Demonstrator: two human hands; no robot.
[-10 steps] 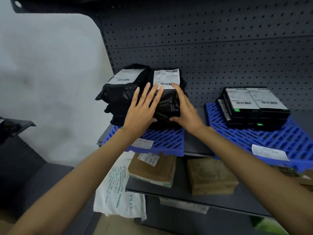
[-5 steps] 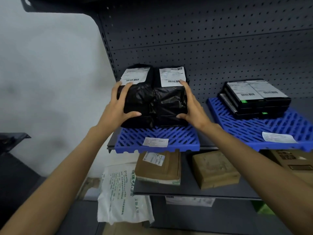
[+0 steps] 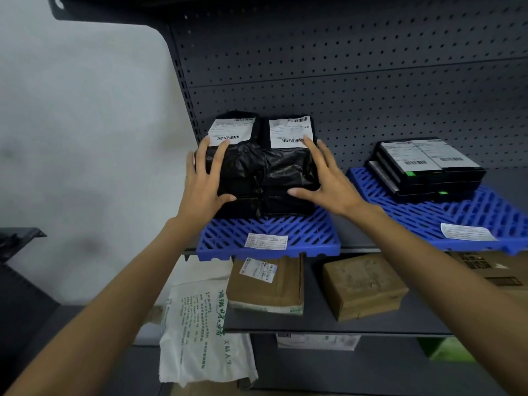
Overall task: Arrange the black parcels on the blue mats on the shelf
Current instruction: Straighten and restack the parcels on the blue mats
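Our left hand (image 3: 204, 181) and right hand (image 3: 328, 178) press flat, fingers spread, against the bagged parcels (image 3: 263, 170) mid-frame; both mats look stocked, nearly done.

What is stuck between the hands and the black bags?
Nothing visible. The left hand and right hand lie flat against the sides of the black parcels, which already sit on the left blue mat.
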